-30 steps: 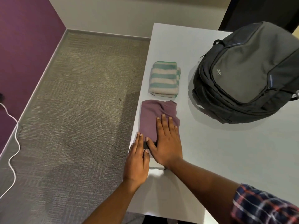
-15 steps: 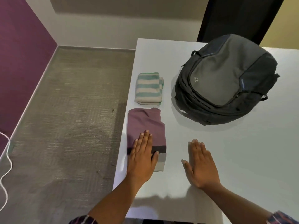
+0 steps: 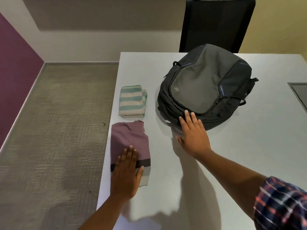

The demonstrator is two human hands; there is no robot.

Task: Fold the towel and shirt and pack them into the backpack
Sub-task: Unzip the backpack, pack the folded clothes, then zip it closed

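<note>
Touching the near edge of the backpack (image 3: 204, 87) with our flat right hand (image 3: 193, 135), we press the folded shirt (image 3: 129, 140), left of the backpack, under our flat left hand (image 3: 126, 173); the folded towel (image 3: 132, 101) lies there too. Folding seems done; unzipping comes next.

Office-like room: carpet floor (image 3: 58, 130), white table (image 3: 224, 163), black chair (image 3: 216, 22).

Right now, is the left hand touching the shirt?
Touching. The head view shows the left hand lying flat on the near end of the folded shirt, with straight fingers across its dark stripe.
</note>
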